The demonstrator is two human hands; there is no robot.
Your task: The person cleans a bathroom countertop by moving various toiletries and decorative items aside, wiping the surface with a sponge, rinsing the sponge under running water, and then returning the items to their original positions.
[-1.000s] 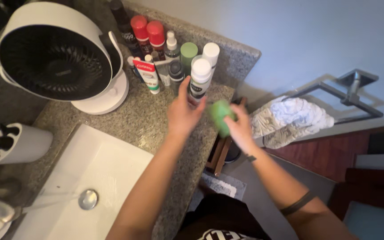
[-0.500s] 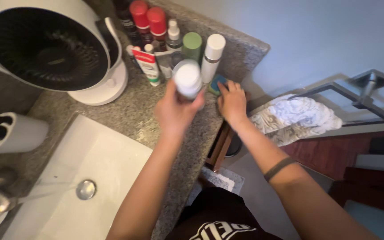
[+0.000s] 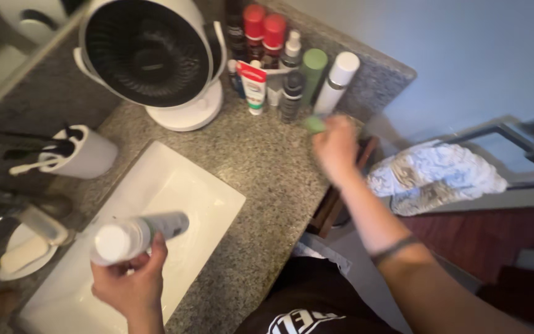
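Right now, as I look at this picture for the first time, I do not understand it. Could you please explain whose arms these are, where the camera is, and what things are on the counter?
The camera sits on a person's head and looks down, so both bare arms belong to that person. The left hand holds a white-capped bottle with a dark label over the white rectangular sink. The right hand presses a green sponge, blurred here, onto the speckled granite counter. Behind it stand a round white fan and a row of toiletry bottles. A white toothbrush holder lies left of the sink, and a crumpled towel hangs to the right.
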